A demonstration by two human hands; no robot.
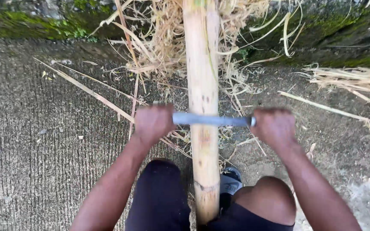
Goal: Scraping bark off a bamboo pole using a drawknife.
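Gripping a grey blade [210,119] at both ends: left hand [153,123] and right hand [275,127] each fisted tight around it. Blade lies crosswise, flat against the bamboo pole [203,85] (pole runs upright between the knees). Dry shavings [159,47] heaped behind the pole on concrete ground [35,141].

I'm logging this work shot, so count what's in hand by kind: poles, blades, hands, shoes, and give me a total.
Pale tan bamboo pole, upright between the knees: 1
Grey metal blade lying across the pole: 1
Hands gripping the blade's ends, left hand and right hand: 2
Black and grey shoe beside the pole: 1
Total: 5
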